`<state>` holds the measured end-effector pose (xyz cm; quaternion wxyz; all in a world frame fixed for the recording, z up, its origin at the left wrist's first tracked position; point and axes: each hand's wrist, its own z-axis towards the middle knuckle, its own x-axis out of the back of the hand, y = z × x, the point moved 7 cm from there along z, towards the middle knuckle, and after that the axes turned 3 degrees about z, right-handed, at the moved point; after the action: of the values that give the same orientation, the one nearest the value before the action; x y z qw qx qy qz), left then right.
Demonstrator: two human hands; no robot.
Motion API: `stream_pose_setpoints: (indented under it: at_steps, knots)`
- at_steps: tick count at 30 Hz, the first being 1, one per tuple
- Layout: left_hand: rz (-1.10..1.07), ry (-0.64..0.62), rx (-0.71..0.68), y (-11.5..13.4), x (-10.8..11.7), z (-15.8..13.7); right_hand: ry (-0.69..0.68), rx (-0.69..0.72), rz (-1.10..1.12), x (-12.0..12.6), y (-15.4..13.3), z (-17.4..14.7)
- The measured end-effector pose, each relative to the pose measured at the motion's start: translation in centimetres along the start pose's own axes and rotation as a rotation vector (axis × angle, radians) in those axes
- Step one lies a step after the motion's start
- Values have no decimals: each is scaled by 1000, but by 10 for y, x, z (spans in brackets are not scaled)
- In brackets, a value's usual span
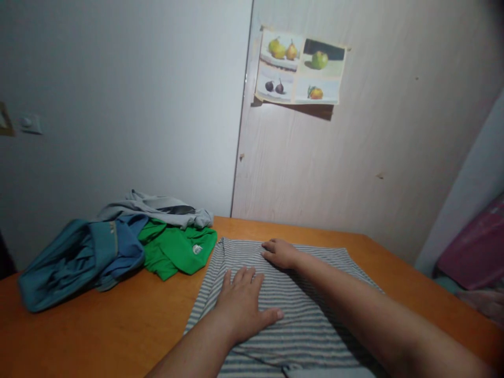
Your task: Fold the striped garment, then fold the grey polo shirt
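Observation:
A striped grey-and-white cloth garment (311,325) lies spread over the table, with a dark cord showing near its lower edge. My left hand (242,307) rests flat on its left half, fingers spread and thumb out to the right. Farther up, near the far edge of the cloth, my right hand (280,253) lies palm down with its fingers pointing left. Neither hand grips anything. My right forearm crosses over the right part of the fabric and hides some of it.
Left of the striped cloth are a green garment (183,249), a blue-teal garment (84,257) and a grey garment (157,207), all crumpled on the orange wooden table (118,331). A wall rises behind, bearing a fruit picture sheet (300,68). Something pink (476,247) sits at far right.

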<state>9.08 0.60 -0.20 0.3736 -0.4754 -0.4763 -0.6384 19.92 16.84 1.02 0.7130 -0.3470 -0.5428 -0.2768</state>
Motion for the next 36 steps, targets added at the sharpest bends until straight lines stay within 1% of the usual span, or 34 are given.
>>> stream_pose_setpoints:
  at_steps: [1, 2, 5, 6, 8, 11, 12, 13, 15, 16, 17, 20, 21, 26, 29, 32, 34, 36]
  knots:
    - [-3, -7, -1, 1, 0, 0, 6, -4, 9, 0, -3, 3]
    - [-5, -13, -2, 1, 1, -1, 5, 24, 29, 0, -8, 6]
    - [-12, -16, -11, 3, 3, -1, -39, 193, 82, -6, -28, 11]
    - [-14, -13, -12, 3, 3, -1, -56, 221, 78, -8, -31, 13]
    - [-21, -11, -9, 3, 4, -2, -81, 191, 44, -10, -31, 18]
    - [-40, -27, -9, 4, 5, -3, -78, 68, 23, -10, -26, 27]
    - [-46, -32, -10, 4, 5, -3, -75, 72, 44, -10, -28, 29]
    - [-49, -35, -10, 4, 5, -3, -76, 109, 79, -11, -33, 31]
    - [-53, -35, -7, 4, 6, -3, -101, 228, 148, -15, -45, 32]
    - [-55, -33, -6, 4, 6, -3, -117, 265, 164, -18, -49, 32]
    - [-56, -32, -4, 4, 7, -3, -127, 268, 163, -20, -50, 33]
    - [-66, -40, 3, 4, 6, -2, -119, 181, 132, -22, -49, 40]
    - [-70, -45, 4, 4, 6, -2, -117, 180, 137, -23, -52, 42]
    - [-79, -40, 6, 4, 5, -3, -173, 299, 214, -31, -79, 54]
    - [-74, -36, 6, 4, 5, -3, -226, 315, 200, -36, -89, 62]
    - [-73, -49, 7, 4, 5, -4, -261, 321, 191, -34, -94, 69]
    - [-77, -57, 9, 5, 5, -4, -232, 309, 190, -29, -94, 73]
    - [-80, -58, 5, 5, 7, -5, -170, 282, 189, -21, -91, 73]
